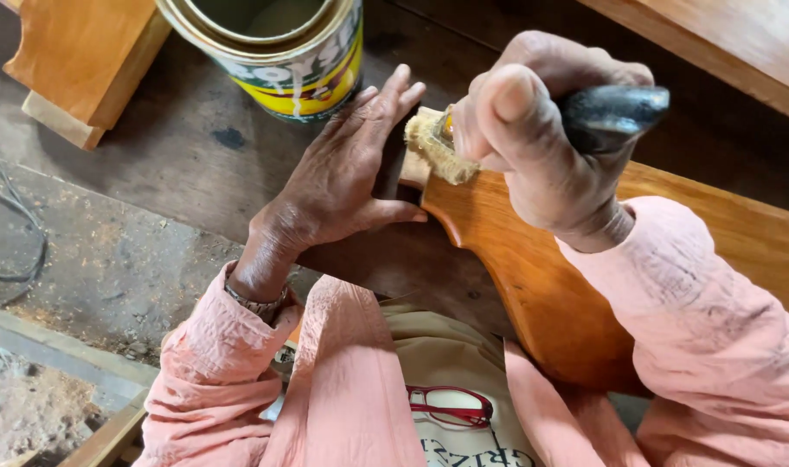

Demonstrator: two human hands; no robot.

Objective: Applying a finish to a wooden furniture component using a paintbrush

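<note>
both hands are working at the near end of a curved, varnished wooden piece (pixel 533 285) that is running from the person's lap up toward the right. right hand (pixel 542 138) is clenching tightly around the dark handle of a brush (pixel 615 112), thumb pressing on top, so that the worn, pale bristles (pixel 438 147) are pushing down against the narrow tip of the wood; the firm fist is likely giving pressure and control at that small end. left hand (pixel 343 173) is lying flat and released, fingers stretched out and holding nothing, with its palm resting beside the tip and its thumb touching the wood's edge, seemingly steadying the piece while the brush is bearing on it. an opened tin can (pixel 278 52) with a yellow and green label is standing just beyond the left fingertips, near enough for dipping. another block of orange-brown wood (pixel 83 60) is sitting at the upper left on the dusty floor (pixel 109 259). red-framed glasses (pixel 451 406) are hanging at the person's chest, between the pink sleeves (pixel 715 346).
</note>
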